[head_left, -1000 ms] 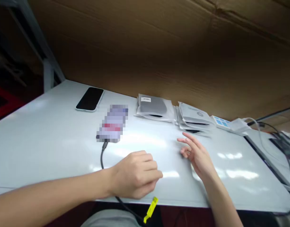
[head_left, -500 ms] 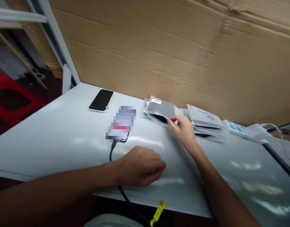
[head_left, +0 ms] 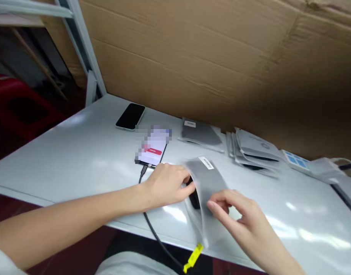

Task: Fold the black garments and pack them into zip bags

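Note:
A frosted plastic pouch with a white barcode label is held tilted above the front of the white table. Its mouth gapes toward the left, and something black shows inside. My left hand has thumb and fingers closed at the mouth's upper edge; the fingertips are partly hidden there. On the pouch's front face, my right hand pinches with thumb and fingers. Just beyond my left hand lies a lit phone, its screen partly pixelated, with a black cable plugged into its lower end.
A dark-screened phone lies at the back left. Along the cardboard wall are another frosted pouch, a stack of pouches and a blue-and-white box. A yellow tag hangs at the front edge.
The front pouch has come from the back row toward me, with my right hand on it. My left hand has moved from resting on the table to the pouch's mouth. The view has shifted slightly.

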A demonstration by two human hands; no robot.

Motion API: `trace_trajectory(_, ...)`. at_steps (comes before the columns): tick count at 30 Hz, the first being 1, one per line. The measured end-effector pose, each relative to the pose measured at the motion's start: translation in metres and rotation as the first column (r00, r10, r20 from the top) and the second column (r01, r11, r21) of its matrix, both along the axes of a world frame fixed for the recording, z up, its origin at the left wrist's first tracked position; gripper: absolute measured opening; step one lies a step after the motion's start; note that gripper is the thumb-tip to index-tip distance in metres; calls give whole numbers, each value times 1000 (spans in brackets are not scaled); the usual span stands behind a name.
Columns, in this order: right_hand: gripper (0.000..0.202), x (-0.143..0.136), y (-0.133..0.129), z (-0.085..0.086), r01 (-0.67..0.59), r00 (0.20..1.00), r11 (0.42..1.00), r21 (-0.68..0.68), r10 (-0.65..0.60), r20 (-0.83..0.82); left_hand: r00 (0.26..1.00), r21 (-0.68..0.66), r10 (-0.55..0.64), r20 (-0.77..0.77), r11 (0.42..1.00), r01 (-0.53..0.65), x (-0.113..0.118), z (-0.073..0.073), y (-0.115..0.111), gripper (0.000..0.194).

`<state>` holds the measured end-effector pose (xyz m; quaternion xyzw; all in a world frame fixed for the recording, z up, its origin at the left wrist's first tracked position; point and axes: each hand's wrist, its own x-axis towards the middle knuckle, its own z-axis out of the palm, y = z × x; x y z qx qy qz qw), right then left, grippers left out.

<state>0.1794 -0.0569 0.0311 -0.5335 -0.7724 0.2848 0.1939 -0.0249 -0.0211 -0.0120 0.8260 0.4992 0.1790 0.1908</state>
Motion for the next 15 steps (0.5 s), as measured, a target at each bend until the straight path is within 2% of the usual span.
trace_trajectory(2,26,15,7,-4,87,996,996,12,-87,17,999,-34,3,-40,999,-4,0,1,1,35)
trace_trajectory(4,31,31,17,-11,245,967,968,60,-248,52,996,-48,5,-89,999,-9,0,2,1,47)
trace_trajectory(6,39,42,25,-18,337,936,940,47,-340,91,991,-67,18,-132,997,-27,1,3,1,60)
trace_trajectory(10,43,40,20,-26,284,958,950,-128,-277,68,987,-95,18,-161,995,-34,2,6,1,68)
trace_trajectory(13,38,32,6,-28,255,964,955,-153,-264,-43,987,-77,19,-161,997,-32,2,6,1,63)
trace_trajectory(15,36,31,-1,-30,286,948,946,-155,-302,-99,989,-72,21,-143,997,-31,2,4,1,55)
